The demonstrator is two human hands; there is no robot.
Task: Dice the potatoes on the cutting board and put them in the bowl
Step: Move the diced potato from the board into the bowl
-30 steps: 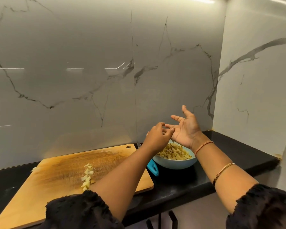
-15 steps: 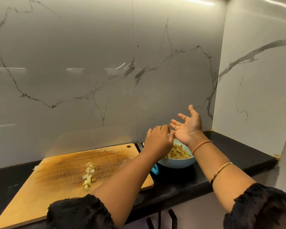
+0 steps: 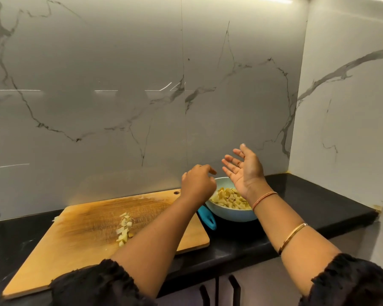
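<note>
The right hand (image 3: 244, 171) hangs open, palm up, over the bowl (image 3: 230, 214) at 3 o'clock of the cutting board (image 3: 75, 239). The left hand (image 3: 197, 184) is curled, its contents hidden. Most of the potato seems bowled already, and one small diced potato row (image 3: 124, 227) waits mid-board.

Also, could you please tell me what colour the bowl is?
The bowl is light blue, seen best in the head view.
</note>
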